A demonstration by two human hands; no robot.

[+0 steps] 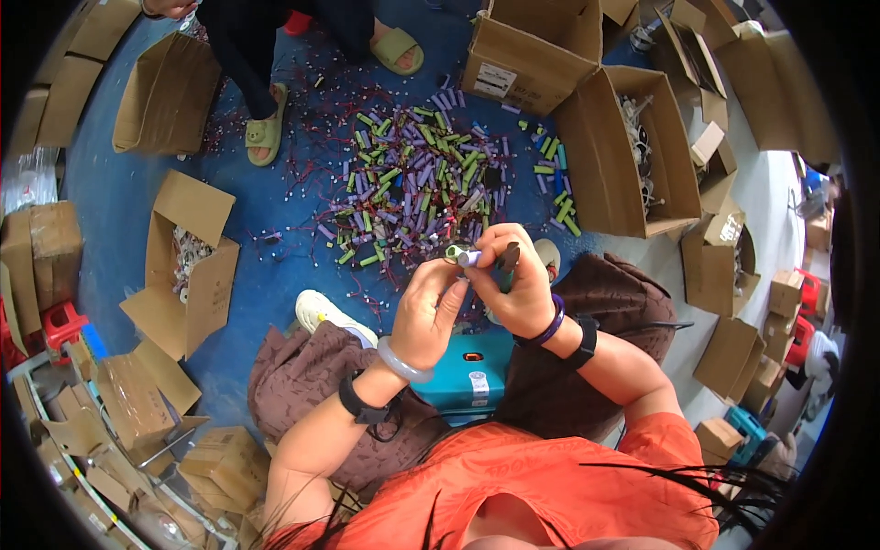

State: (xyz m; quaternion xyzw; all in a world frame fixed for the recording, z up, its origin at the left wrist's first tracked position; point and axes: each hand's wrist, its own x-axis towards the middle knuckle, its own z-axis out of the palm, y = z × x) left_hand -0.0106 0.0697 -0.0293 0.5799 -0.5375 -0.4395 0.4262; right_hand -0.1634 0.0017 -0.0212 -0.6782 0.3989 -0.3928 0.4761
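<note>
Both of my hands meet in front of me, over the near edge of a pile of cylindrical battery cells [422, 179] in purple and green wraps. My left hand [426, 312] pinches a small pale cylindrical battery cell [468, 259]; a whitish-green ring-like end [453, 252] shows beside it. My right hand [518, 289] has its thumb and forefinger at the same cell. It also holds a tool that looks like pliers [508, 257], dark-headed with a bit of green handle; the rest is hidden in the palm.
Red wires and white bits lie scattered over the blue floor [266, 215]. A teal stool [477, 362] is between my legs. Open cardboard boxes with white parts stand left [206, 302] and right [600, 151]. Another person's green slippers [264, 137] are beyond the pile.
</note>
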